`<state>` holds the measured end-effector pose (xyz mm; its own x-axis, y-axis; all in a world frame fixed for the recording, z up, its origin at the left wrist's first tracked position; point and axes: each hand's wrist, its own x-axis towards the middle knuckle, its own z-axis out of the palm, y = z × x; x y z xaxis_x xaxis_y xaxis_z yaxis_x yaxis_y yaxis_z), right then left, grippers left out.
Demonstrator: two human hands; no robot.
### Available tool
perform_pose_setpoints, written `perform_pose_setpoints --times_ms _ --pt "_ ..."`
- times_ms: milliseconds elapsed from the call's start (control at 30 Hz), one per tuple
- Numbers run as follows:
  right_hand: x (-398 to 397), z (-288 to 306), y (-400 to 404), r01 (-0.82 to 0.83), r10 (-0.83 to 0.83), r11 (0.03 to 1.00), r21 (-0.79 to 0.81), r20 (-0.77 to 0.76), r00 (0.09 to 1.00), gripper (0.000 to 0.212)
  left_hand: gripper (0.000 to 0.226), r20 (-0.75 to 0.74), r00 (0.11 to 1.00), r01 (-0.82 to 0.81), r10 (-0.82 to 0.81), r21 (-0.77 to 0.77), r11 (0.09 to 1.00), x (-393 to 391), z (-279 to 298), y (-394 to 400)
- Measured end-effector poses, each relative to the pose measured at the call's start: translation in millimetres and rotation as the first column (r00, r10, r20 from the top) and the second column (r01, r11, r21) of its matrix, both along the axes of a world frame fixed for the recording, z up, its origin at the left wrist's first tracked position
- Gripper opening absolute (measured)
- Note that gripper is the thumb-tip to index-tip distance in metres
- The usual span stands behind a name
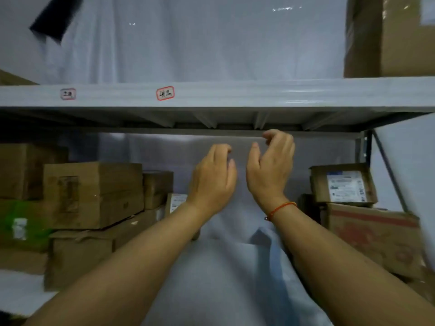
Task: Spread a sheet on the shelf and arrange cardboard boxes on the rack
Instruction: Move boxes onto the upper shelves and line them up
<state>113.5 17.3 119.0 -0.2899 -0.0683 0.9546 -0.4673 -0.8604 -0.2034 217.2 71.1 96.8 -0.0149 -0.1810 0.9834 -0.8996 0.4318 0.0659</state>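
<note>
A pale blue-white sheet [219,274] lies over the middle shelf and runs up its back. Both my arms reach into the shelf above it. My left hand [211,182] hovers with curled, parted fingers and nothing in it. Close beside it my right hand [270,168], with an orange string on the wrist, is also empty, its fingers bent just under the upper shelf beam [235,95]. Stacked cardboard boxes [94,196] stand on the left, and more cardboard boxes [367,231] on the right. Neither hand touches a box.
The upper shelf is draped with the same pale sheet and bears a large cardboard box [390,36] at far right. Two red-framed labels [165,93] stick to the beam's front. A green box [21,224] sits at far left. A rack upright [367,147] stands on the right.
</note>
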Motion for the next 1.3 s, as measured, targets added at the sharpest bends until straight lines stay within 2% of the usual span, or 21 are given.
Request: perform_pose_setpoints --times_ms 100,167,233,333,467,567,667,767,800,967,1033,1133,1233,1300 --pt "52 -33 -14 -0.006 0.019 0.985 0.172 -0.074 0.997 0.026 0.017 -0.057 0.976 -0.184 0.21 0.297 0.937 59 -30 -6" --pt "79 -53 -25 -0.006 0.041 0.945 0.327 -0.099 0.994 0.023 0.021 -0.071 0.946 -0.24 0.316 0.503 0.83 92 -47 -12" --pt "106 -73 -38 0.002 0.068 0.866 0.5 -0.122 0.99 0.025 0.03 -0.125 0.916 -0.2 0.381 0.682 0.704 123 -62 -19" --pt "130 -100 -62 0.001 0.146 0.71 0.704 -0.148 0.978 0.03 0.041 -0.2 0.87 -0.109 0.45 0.813 0.572 153 -78 -34" --pt "167 -133 -96 0.028 0.295 0.519 0.854 -0.21 0.932 0.039 0.035 -0.199 0.86 -0.063 0.47 0.872 0.485 187 -94 -73" --pt "193 -149 -118 -0.002 0.414 0.394 0.919 -0.176 0.893 0.047 0.037 -0.341 0.808 0.08 0.48 0.871 0.485 205 -97 -114" --pt "212 -159 -135 -0.103 0.496 0.25 0.963 -0.036 0.867 0.054 0.037 -0.562 0.657 0.306 0.502 0.808 0.504 218 -96 -155" --pt "221 -167 -160 -0.146 0.504 0.13 0.981 0.061 0.862 0.055 0.031 -0.738 0.466 0.395 0.488 0.667 0.632 233 -95 -197" --pt "223 -170 -170 -0.156 0.506 0.108 0.982 0.081 0.859 0.057 0.03 -0.743 0.457 0.37 0.489 0.659 0.655 238 -94 -209" --pt "228 -184 -207 -0.203 0.521 0.039 0.978 0.153 0.84 0.075 0.033 -0.678 0.525 0.235 0.514 0.696 0.678 250 -99 -242" --pt "232 -186 -219 -0.225 0.541 0.023 0.974 0.177 0.822 0.074 0.032 -0.676 0.518 0.232 0.524 0.7 0.675 256 -106 -251" --pt "240 -188 -230 -0.256 0.57 -0.008 0.967 0.214 0.793 0.069 0.041 -0.724 0.432 0.302 0.538 0.678 0.67 262 -117 -262" --pt "246 -192 -231 -0.305 0.595 -0.037 0.952 0.267 0.758 0.048 0.04 -0.747 0.411 0.317 0.523 0.655 0.686 262 -126 -266" --pt "247 -194 -229 -0.329 0.591 -0.052 0.943 0.294 0.751 0.045 0.04 -0.758 0.393 0.316 0.52 0.643 0.698 261 -128 -264"
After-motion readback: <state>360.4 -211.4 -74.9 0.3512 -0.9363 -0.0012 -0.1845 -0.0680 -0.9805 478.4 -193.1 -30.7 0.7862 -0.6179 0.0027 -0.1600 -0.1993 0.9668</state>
